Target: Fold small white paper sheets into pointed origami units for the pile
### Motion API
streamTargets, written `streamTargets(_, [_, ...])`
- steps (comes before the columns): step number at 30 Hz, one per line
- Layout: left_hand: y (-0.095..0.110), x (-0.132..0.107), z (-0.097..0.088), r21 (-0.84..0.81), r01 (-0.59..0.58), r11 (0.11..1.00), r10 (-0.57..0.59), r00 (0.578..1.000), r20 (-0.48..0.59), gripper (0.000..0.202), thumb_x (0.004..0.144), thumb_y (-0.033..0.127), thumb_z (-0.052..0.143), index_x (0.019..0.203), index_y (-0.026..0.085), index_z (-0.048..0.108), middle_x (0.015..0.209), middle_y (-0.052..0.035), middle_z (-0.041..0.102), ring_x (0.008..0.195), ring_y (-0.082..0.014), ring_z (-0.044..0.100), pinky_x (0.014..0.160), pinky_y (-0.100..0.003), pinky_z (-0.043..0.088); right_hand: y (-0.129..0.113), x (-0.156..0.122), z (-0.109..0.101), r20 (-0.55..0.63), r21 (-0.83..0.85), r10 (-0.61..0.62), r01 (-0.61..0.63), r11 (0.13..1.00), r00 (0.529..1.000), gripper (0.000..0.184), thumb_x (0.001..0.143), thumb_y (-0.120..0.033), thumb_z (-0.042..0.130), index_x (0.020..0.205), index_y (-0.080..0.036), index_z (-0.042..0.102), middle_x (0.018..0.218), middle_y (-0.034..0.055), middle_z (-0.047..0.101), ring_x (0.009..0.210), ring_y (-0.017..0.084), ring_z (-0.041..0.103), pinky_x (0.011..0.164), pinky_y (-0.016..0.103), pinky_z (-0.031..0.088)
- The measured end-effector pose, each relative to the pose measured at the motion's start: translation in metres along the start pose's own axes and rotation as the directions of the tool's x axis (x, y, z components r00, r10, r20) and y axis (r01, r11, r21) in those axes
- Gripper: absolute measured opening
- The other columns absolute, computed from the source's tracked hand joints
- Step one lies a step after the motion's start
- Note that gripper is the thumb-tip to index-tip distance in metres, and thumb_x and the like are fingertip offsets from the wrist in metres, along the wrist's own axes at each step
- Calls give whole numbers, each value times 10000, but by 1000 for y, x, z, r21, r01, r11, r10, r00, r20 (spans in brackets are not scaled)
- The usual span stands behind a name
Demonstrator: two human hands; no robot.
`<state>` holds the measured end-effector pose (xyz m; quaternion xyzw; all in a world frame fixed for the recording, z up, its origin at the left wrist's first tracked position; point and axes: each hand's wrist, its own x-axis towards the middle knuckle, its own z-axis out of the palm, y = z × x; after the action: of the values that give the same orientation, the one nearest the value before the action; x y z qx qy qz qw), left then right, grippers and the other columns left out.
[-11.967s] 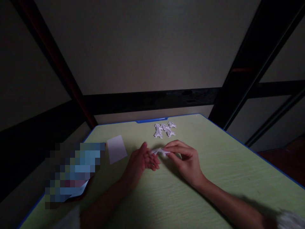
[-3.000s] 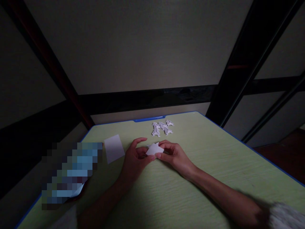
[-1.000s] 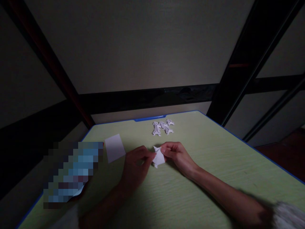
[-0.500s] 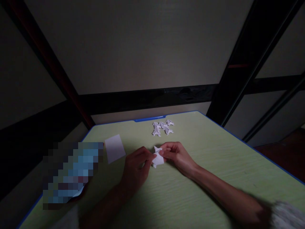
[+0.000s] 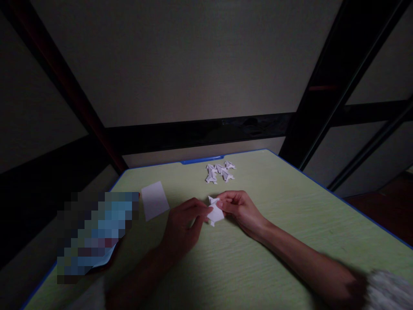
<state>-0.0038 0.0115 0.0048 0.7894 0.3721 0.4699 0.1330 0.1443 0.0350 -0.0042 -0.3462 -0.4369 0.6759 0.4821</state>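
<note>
A small white folded paper figure (image 5: 216, 214) is held between my two hands over the middle of the table. My left hand (image 5: 187, 221) pinches its left side, with thumb and index finger closed on the paper. On the other side my right hand (image 5: 240, 209) grips its upper right edge, thumb on top and fingers behind. Pointed flaps stick out at the figure's top and bottom. Just beyond my hands lies a group of several similar white origami figures (image 5: 220, 172), set close together.
A white sheet of paper (image 5: 155, 200) lies flat left of my left hand. Farther left, a blurred-out bluish object (image 5: 108, 230) rests at the table edge. The green table (image 5: 290, 215) has a blue rim, and a pale panelled wall (image 5: 193, 64) stands behind it.
The paper figure has turned slightly between my fingers, its lower flap shifting a little to the right. Both hands keep their hold; the other items stay put.
</note>
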Motion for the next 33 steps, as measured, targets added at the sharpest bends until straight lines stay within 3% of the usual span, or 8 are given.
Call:
streamTargets(3, [-1, 0, 1, -31, 38, 999, -38, 999, 4, 161, 688, 99, 506, 639, 152, 649, 592, -25, 582, 536, -92, 547, 511, -179, 439, 1, 1, -1, -4, -42, -37, 36, 998, 999, 190, 502, -262, 705, 584, -110, 625, 454, -25, 543, 414, 46, 410, 447, 204, 257])
streamTargets(8, [-2, -1, 5, -108, 223, 969, -230, 972, -50, 132, 633, 98, 560, 705, 155, 654, 640, -17, 605, 529, -85, 561, 474, -158, 459, 3, 3, -3, -17, -96, -73, 71, 993, 997, 171, 500, -233, 704, 592, -116, 619, 455, -37, 529, 419, 47, 399, 449, 203, 255])
streamTargets(16, [0, 1, 2, -123, 164, 979, -171, 984, -52, 153, 632, 85, 540, 528, 152, 630, 536, -10, 577, 502, -91, 546, 479, -175, 447, 1, 1, -1, -24, -58, -27, 25, 998, 999, 172, 477, -211, 714, 559, -115, 597, 461, -25, 541, 423, 58, 425, 458, 211, 280])
streamTargets(19, [2, 2, 3, -125, 197, 972, -203, 978, -44, 144, 631, 94, 540, 529, 152, 624, 537, -8, 579, 505, -91, 548, 482, -172, 451, 1, 2, -1, -36, -90, -49, 46, 995, 998, 164, 486, -208, 708, 558, -117, 593, 448, -36, 522, 417, 53, 409, 454, 209, 279])
streamTargets(23, [1, 1, 7, -224, 370, 901, -395, 915, -77, 97, 589, 102, 577, 648, 146, 639, 563, 3, 595, 478, -90, 553, 437, -161, 456, 1, 2, 0, -28, -156, -71, 66, 986, 997, 169, 471, -197, 712, 557, -118, 590, 452, -41, 523, 418, 51, 412, 444, 200, 288])
streamTargets(26, [-1, 1, 10, -279, 444, 851, -481, 874, -77, 61, 572, 110, 593, 613, 138, 629, 544, 6, 601, 475, -95, 560, 440, -166, 459, 0, 2, 0, -29, -171, -73, 67, 983, 997, 188, 444, -194, 722, 553, -122, 588, 467, -37, 540, 424, 55, 427, 439, 200, 302])
streamTargets(30, [-1, 2, 11, -296, 447, 844, -492, 865, -97, 56, 557, 86, 592, 537, 130, 620, 524, 8, 590, 473, -93, 557, 433, -160, 448, 0, 2, 1, -36, -181, -76, 69, 981, 996, 180, 453, -186, 719, 547, -113, 584, 434, -44, 515, 407, 46, 408, 435, 198, 290])
streamTargets(33, [0, 2, 10, -247, 378, 892, -418, 898, -137, 91, 568, 71, 579, 526, 136, 627, 524, 9, 578, 480, -85, 548, 428, -151, 437, 0, 2, 0, -38, -158, -68, 61, 985, 997, 175, 463, -188, 716, 550, -109, 586, 425, -46, 510, 398, 42, 406, 434, 196, 282])
